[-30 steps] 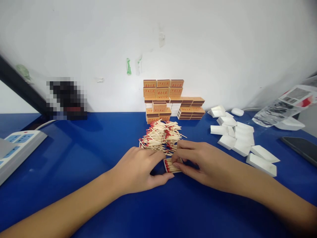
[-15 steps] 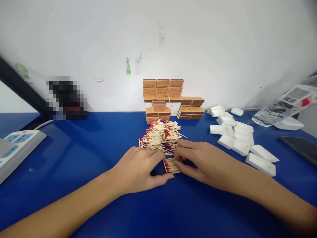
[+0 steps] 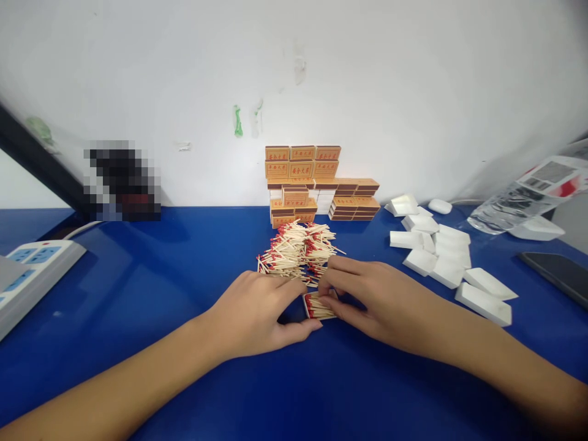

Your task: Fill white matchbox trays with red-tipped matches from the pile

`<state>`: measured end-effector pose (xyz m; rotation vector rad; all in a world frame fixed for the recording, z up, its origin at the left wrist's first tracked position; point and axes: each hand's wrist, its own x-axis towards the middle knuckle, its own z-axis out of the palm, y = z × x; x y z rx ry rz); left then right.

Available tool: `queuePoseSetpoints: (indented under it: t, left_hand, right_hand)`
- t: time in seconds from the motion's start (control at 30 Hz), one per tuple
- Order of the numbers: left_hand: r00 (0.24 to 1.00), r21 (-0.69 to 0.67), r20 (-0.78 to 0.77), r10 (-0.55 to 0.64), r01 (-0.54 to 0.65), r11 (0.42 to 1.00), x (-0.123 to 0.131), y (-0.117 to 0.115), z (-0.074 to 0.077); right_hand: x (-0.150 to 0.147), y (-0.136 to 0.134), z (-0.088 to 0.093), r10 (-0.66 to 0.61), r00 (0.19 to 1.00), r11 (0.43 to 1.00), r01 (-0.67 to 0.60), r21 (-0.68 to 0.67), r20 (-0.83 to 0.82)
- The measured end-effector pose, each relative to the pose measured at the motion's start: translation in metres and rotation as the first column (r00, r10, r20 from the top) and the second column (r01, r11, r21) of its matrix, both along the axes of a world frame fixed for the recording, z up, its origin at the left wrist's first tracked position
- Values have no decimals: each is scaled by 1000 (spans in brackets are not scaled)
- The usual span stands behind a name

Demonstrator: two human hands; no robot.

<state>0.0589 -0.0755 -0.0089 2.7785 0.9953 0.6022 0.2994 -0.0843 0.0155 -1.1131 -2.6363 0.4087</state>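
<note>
A small white matchbox tray (image 3: 305,304) lies on the blue table in front of me, filled with red-headed matches (image 3: 316,305). My left hand (image 3: 257,313) rests on the table at its left end, fingers behind and thumb in front, steadying it. Over the right half of the tray, my right hand (image 3: 362,293) is closed, thumb and index finger pinched on matches there; its fingertips partly hide them. Just behind both hands is a large heap of loose matches (image 3: 289,252), with red heads mostly to the left.
Orange matchboxes (image 3: 301,169) are stacked against the wall. Several white trays (image 3: 448,271) lie scattered on the right, near a plastic bottle (image 3: 500,205), a white earbud case (image 3: 440,206) and a black phone (image 3: 558,275). A power strip (image 3: 43,275) sits at the left.
My right hand has shifted slightly left over the tray, its fingertips still at the matches. My left hand stays in place.
</note>
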Motion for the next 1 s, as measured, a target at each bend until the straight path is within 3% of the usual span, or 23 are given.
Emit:
queuePoseSetpoints:
  t: [0.43,1.0]
  left_hand:
    - [1000,21,-18,0,0,1000,-1,0,-1]
    - [1000,-6,-23,-4,3,1000,-1,0,-1]
  right_hand:
    - [5,2,7,63,996,986,-71,-151,-60]
    - [7,3,2,106,994,994,-106,-23,20]
